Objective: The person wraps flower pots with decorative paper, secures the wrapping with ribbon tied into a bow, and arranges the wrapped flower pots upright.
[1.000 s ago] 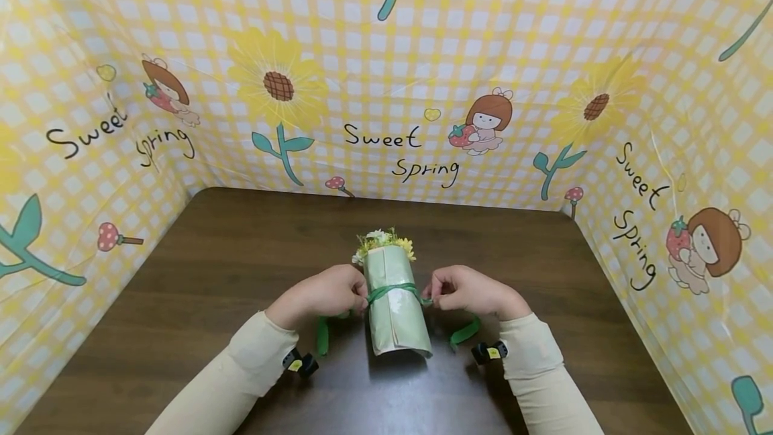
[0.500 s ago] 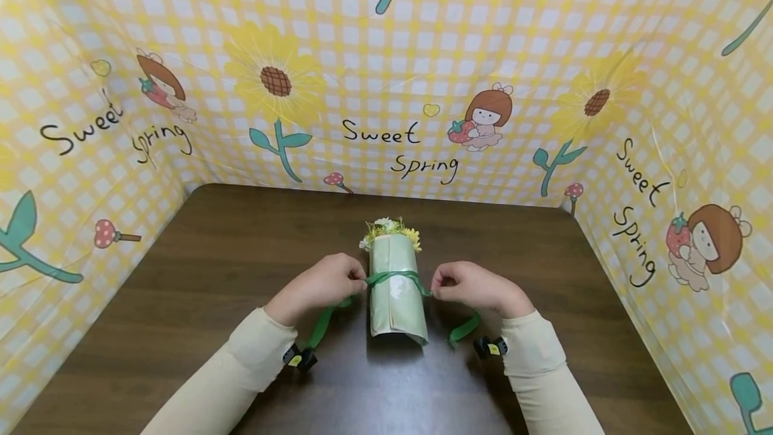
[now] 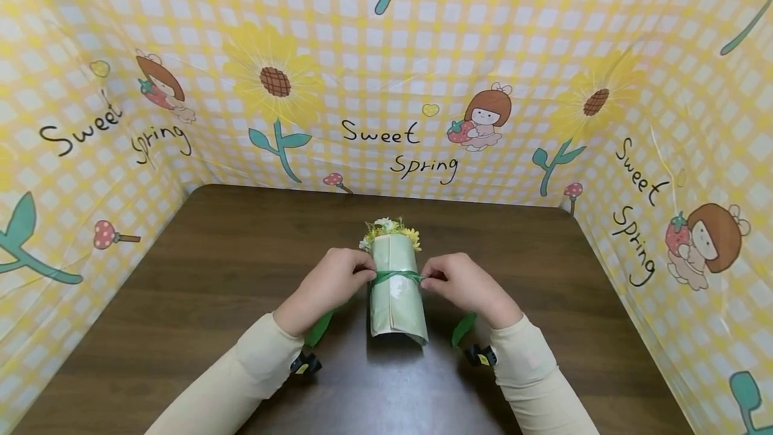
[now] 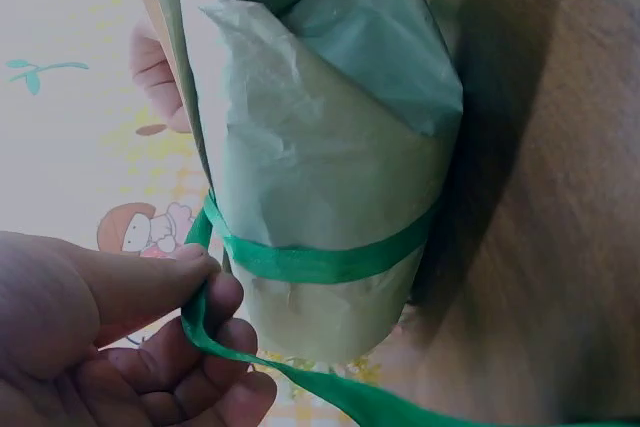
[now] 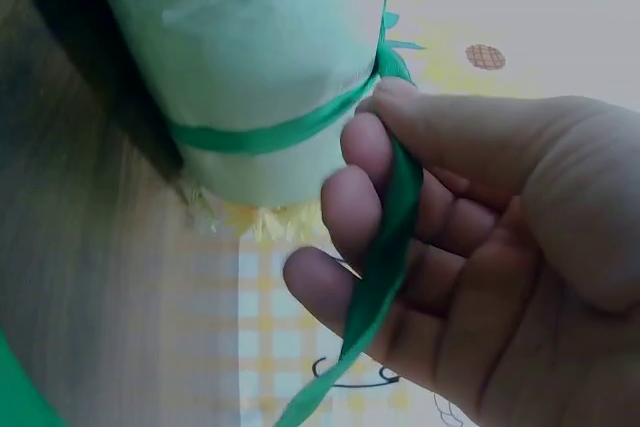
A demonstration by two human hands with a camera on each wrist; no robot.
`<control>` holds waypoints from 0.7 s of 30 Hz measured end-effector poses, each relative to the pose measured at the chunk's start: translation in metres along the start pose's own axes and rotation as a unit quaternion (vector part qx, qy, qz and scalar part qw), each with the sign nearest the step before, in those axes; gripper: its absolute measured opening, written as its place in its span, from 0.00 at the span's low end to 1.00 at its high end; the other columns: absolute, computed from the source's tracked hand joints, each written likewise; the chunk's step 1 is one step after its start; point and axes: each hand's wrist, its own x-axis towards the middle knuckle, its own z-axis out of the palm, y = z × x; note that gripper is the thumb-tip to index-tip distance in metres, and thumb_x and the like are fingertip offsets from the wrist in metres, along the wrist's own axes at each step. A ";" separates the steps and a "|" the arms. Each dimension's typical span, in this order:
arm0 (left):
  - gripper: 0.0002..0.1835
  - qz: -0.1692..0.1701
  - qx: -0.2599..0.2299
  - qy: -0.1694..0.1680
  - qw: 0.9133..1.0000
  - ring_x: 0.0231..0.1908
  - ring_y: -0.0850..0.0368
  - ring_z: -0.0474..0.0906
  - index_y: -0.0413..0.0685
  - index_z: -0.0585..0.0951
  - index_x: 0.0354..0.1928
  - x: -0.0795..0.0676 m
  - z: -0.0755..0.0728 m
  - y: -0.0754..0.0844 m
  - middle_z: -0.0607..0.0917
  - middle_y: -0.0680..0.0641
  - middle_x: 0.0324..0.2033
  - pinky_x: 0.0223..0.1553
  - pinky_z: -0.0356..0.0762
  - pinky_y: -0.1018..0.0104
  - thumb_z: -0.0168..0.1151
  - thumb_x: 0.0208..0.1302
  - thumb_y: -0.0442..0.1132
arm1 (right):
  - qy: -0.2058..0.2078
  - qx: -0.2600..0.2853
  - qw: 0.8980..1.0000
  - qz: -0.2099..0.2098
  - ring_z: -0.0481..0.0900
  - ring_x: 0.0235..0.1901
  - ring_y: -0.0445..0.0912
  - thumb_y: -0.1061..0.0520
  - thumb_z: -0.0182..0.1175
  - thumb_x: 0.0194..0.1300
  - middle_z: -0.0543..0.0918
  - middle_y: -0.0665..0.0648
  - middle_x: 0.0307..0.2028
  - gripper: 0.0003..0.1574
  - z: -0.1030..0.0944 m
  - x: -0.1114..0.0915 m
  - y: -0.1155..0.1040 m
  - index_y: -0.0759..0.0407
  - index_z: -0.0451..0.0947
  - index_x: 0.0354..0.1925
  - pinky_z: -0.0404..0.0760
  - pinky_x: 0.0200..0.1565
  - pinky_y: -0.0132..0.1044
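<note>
A bouquet (image 3: 398,314) wrapped in pale green paper lies on the table, with white and yellow flowers (image 3: 389,227) showing at its far end. Round its middle runs a green ribbon (image 3: 396,275), crossed over itself on top. My left hand (image 3: 335,280) pinches one end of the ribbon between thumb and forefinger, at the bouquet's left side. On the other side, my right hand (image 3: 471,285) pinches the second end. In the left wrist view the ribbon (image 4: 330,262) passes under the wrapping, and its tail trails from the fingers. The right wrist view shows the other tail (image 5: 390,227) hanging across the palm.
The dark wooden table (image 3: 241,227) surrounds the bouquet. A yellow checked cloth (image 3: 374,72) with printed flowers and figures stands as a wall at the back and both sides. Ribbon tails lie on the table beneath each wrist.
The bouquet has shifted slightly away from me, then stayed put. Both hands have moved in closer to its sides, and the ribbon crossing now sits tighter against the paper.
</note>
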 end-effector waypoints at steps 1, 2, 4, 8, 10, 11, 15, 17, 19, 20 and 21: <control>0.04 0.001 0.007 0.006 1.000 0.26 0.64 0.74 0.60 0.85 0.31 0.000 0.000 0.000 0.82 0.61 0.28 0.31 0.74 0.67 0.66 0.63 0.41 | 0.008 -0.009 1.000 0.003 0.72 0.22 0.37 0.53 0.64 0.64 0.79 0.43 0.24 0.04 0.000 0.000 0.002 0.45 0.81 0.30 0.74 0.27 0.32; 0.04 0.002 0.014 0.011 1.000 0.27 0.65 0.74 0.60 0.85 0.30 0.001 0.000 0.000 0.82 0.61 0.28 0.31 0.74 0.67 0.66 0.62 0.41 | 0.015 -0.017 1.000 0.006 0.72 0.22 0.37 0.53 0.64 0.64 0.79 0.42 0.24 0.05 -0.001 0.000 0.003 0.44 0.81 0.30 0.74 0.27 0.32; 0.04 0.001 0.022 0.017 1.000 0.28 0.65 0.74 0.60 0.85 0.30 0.002 0.000 0.000 0.82 0.60 0.29 0.32 0.75 0.68 0.67 0.61 0.41 | 0.023 -0.025 0.999 0.011 0.72 0.22 0.37 0.53 0.65 0.63 0.80 0.42 0.25 0.05 -0.002 0.000 0.007 0.44 0.82 0.30 0.74 0.27 0.32; 0.03 -0.006 0.029 0.022 0.999 0.30 0.65 0.74 0.59 0.86 0.30 0.003 0.002 0.000 0.81 0.59 0.30 0.32 0.75 0.68 0.67 0.61 0.42 | 0.020 -0.019 0.999 0.017 0.73 0.24 0.38 0.55 0.65 0.62 0.83 0.46 0.27 0.03 -0.004 0.000 0.014 0.51 0.84 0.32 0.75 0.28 0.32; 0.04 -0.009 0.031 0.025 0.999 0.30 0.65 0.74 0.59 0.85 0.29 0.004 0.002 -0.001 0.80 0.59 0.30 0.32 0.75 0.68 0.67 0.61 0.42 | 0.014 -0.013 1.000 0.022 0.73 0.24 0.39 0.55 0.65 0.63 0.84 0.48 0.28 0.04 -0.006 0.000 0.016 0.53 0.84 0.32 0.75 0.29 0.33; 0.04 -0.009 0.032 0.027 0.999 0.30 0.65 0.74 0.59 0.85 0.29 0.004 0.002 -0.001 0.80 0.59 0.30 0.32 0.74 0.68 0.67 0.61 0.42 | 0.012 -0.010 1.000 0.023 0.73 0.24 0.39 0.55 0.65 0.63 0.84 0.50 0.28 0.04 -0.006 -0.001 0.016 0.54 0.85 0.33 0.75 0.29 0.33; 0.04 -0.004 0.036 0.037 0.999 0.31 0.63 0.72 0.57 0.86 0.29 0.003 0.002 -0.003 0.77 0.58 0.30 0.33 0.74 0.68 0.67 0.61 0.42 | 0.002 -0.009 1.000 0.028 0.74 0.25 0.39 0.55 0.65 0.63 0.85 0.51 0.30 0.04 -0.008 -0.001 0.016 0.53 0.85 0.33 0.76 0.30 0.34; 0.04 -0.004 0.038 0.037 0.999 0.31 0.62 0.71 0.56 0.87 0.31 0.003 0.001 -0.003 0.76 0.57 0.30 0.33 0.73 0.67 0.66 0.62 0.42 | -0.007 -0.017 1.000 0.023 0.75 0.27 0.38 0.55 0.65 0.63 0.85 0.49 0.30 0.03 -0.008 -0.002 0.016 0.52 0.85 0.33 0.77 0.31 0.34; 0.04 -0.004 0.036 0.038 0.999 0.31 0.62 0.71 0.56 0.87 0.32 0.002 0.001 -0.003 0.77 0.58 0.30 0.33 0.73 0.67 0.65 0.63 0.43 | -0.017 -0.024 0.999 0.014 0.76 0.29 0.37 0.55 0.65 0.63 0.84 0.46 0.31 0.03 -0.009 -0.003 0.016 0.51 0.85 0.34 0.77 0.33 0.33; 0.04 -0.003 0.033 0.038 0.999 0.31 0.62 0.71 0.56 0.86 0.33 0.002 0.001 -0.003 0.77 0.57 0.30 0.33 0.73 0.67 0.64 0.64 0.43 | -0.020 -0.030 0.999 0.007 0.76 0.30 0.37 0.55 0.65 0.63 0.83 0.45 0.31 0.03 -0.009 -0.004 0.016 0.51 0.85 0.34 0.77 0.34 0.32; 0.04 -0.003 0.027 0.040 0.999 0.30 0.62 0.72 0.56 0.85 0.34 0.002 0.001 -0.002 0.78 0.58 0.30 0.33 0.73 0.67 0.63 0.65 0.42 | -0.022 -0.035 0.999 0.001 0.76 0.30 0.36 0.55 0.65 0.63 0.82 0.43 0.31 0.03 -0.009 -0.005 0.017 0.50 0.85 0.34 0.77 0.34 0.32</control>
